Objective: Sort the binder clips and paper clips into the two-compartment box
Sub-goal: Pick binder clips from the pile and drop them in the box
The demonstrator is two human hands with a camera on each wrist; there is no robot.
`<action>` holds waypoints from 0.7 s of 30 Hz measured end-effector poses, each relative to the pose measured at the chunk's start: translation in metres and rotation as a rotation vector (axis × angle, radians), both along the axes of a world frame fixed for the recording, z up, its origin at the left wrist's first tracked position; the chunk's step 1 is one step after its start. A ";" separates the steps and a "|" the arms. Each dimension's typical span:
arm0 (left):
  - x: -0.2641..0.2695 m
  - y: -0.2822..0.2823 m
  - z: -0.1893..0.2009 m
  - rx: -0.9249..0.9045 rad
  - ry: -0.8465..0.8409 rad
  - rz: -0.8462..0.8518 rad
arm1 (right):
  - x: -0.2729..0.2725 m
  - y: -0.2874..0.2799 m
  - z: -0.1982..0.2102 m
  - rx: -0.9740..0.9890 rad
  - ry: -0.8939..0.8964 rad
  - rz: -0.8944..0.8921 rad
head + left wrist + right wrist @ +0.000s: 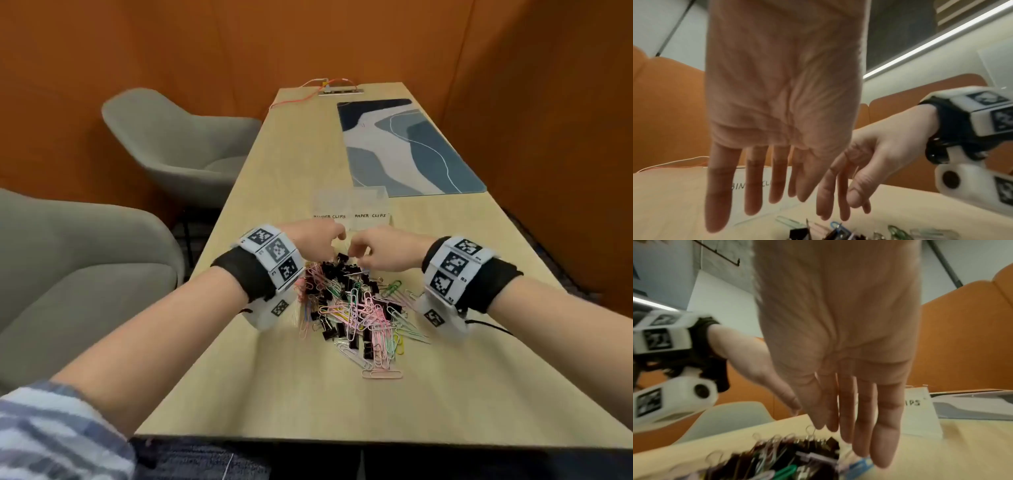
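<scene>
Tangling is looming as the risk: both the left hand [317,236] and right hand [378,251] are hanging slack-fingered and empty over the mixed pile [352,301], just short of the box [352,209], where interlinked clips are threatening cross-compartment drops.

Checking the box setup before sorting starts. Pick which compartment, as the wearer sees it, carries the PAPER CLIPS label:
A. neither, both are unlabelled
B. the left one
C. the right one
C: in the head view the clear two-compartment box reads BINDER CLIPS on its left half and PAPER CLIPS on its right half, just beyond the mixed pile of clips.
</scene>
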State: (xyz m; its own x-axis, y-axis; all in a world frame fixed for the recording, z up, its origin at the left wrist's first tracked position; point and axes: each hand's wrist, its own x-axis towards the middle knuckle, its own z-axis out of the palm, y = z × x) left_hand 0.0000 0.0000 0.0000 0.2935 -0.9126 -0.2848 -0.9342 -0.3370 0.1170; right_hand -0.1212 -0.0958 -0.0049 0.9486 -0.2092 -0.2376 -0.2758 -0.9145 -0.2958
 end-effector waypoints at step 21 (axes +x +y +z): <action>0.020 -0.017 -0.030 -0.082 0.243 0.009 | 0.011 -0.005 -0.020 0.048 -0.077 -0.045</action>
State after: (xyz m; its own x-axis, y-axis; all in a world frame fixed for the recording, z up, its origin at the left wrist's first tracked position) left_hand 0.0199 -0.0168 -0.0303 0.2337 -0.9331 -0.2733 -0.8723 -0.3254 0.3649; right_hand -0.1097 -0.1006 -0.0247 0.9544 -0.2421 -0.1749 -0.2909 -0.8861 -0.3609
